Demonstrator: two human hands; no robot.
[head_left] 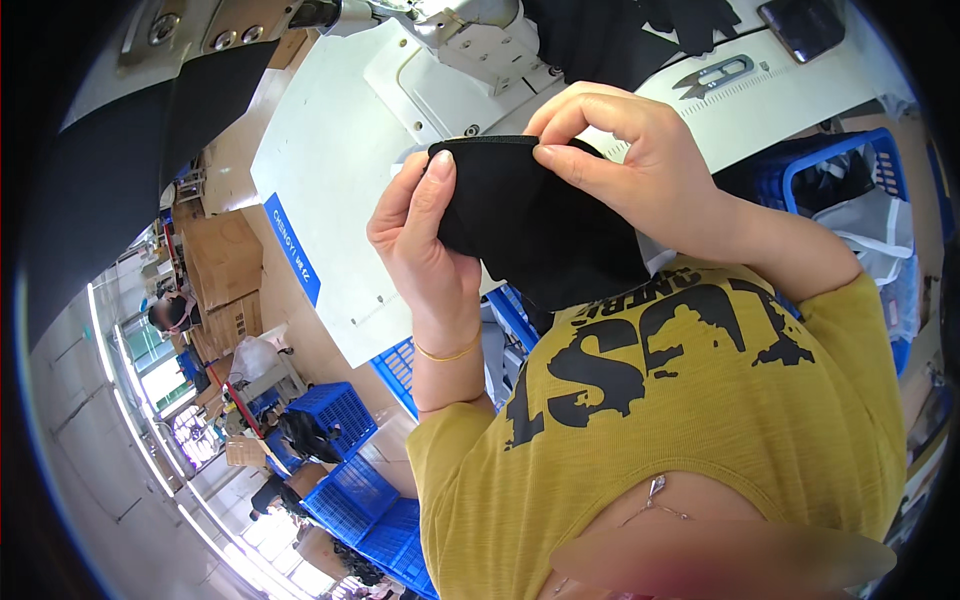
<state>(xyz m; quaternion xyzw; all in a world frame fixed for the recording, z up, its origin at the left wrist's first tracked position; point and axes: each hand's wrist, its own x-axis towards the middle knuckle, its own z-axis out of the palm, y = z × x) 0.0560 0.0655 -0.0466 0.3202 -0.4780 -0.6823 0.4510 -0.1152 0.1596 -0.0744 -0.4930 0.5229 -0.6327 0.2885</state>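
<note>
A piece of black fabric (540,225) is stretched between my two hands above the white sewing table (330,150). My left hand (425,225) pinches its upper left corner, with the thumb on the near side. Farther right along the same stitched edge, my right hand (635,150) grips the fabric between thumb and forefinger. The cloth hangs down in front of the yellow shirt, and a small pale patch shows by its lower right edge. Just beyond my hands stands the sewing machine (490,50).
Thread snips (716,76) and a dark phone (803,28) lie on the table's right side. More black cloth (610,40) is heaped at the back. A blue basket (885,165) with fabric stands at right; blue crates (340,415) and cardboard boxes (220,260) are at left.
</note>
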